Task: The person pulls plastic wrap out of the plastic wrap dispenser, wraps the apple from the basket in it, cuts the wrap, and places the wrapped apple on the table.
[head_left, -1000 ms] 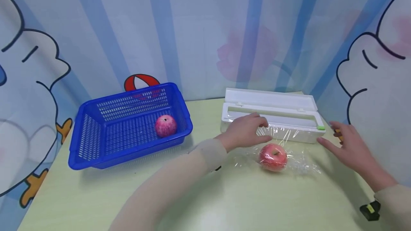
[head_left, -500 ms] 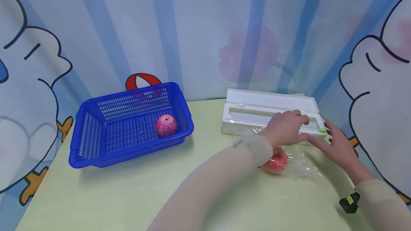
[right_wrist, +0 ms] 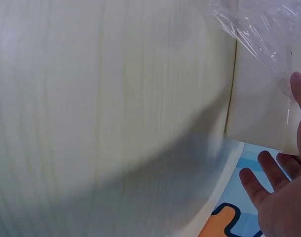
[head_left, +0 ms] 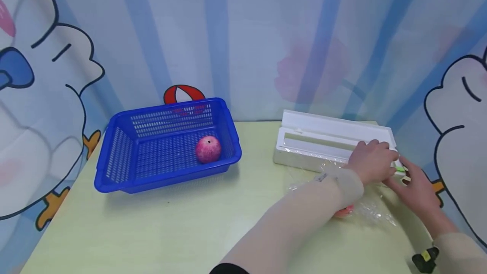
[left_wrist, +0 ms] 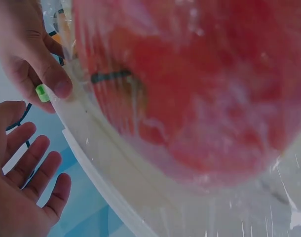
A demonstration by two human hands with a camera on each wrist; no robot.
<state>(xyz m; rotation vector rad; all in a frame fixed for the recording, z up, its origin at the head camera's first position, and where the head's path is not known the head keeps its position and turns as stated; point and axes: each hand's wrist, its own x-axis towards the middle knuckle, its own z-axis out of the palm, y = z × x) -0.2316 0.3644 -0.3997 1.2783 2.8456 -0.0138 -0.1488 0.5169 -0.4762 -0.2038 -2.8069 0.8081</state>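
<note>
A white cling film dispenser [head_left: 300, 157] stands at the right with its lid raised. My right hand [head_left: 416, 189] holds its right end, thumb on the front, beside a green slider [left_wrist: 42, 93]. Over that end is my left hand [head_left: 370, 162], close to the right hand; in the left wrist view its fingers [left_wrist: 38, 163] are spread and loosely bent, with nothing in them. Below my left forearm lies a red apple [head_left: 344, 211] under crumpled cling film [head_left: 374, 212]; the sleeve hides most of it. Seen from the left wrist, the film-covered apple [left_wrist: 200, 98] fills the foreground.
A blue perforated basket [head_left: 167, 181] stands on the left of the pale table [head_left: 152, 236], with a reddish round fruit [head_left: 208, 149] inside. Behind the table hangs a striped cartoon curtain [head_left: 251, 41].
My left hand has moved right along the dispenser to its right end, covering most of the apple. The right hand has come in to that end. The head view has shifted slightly left.
</note>
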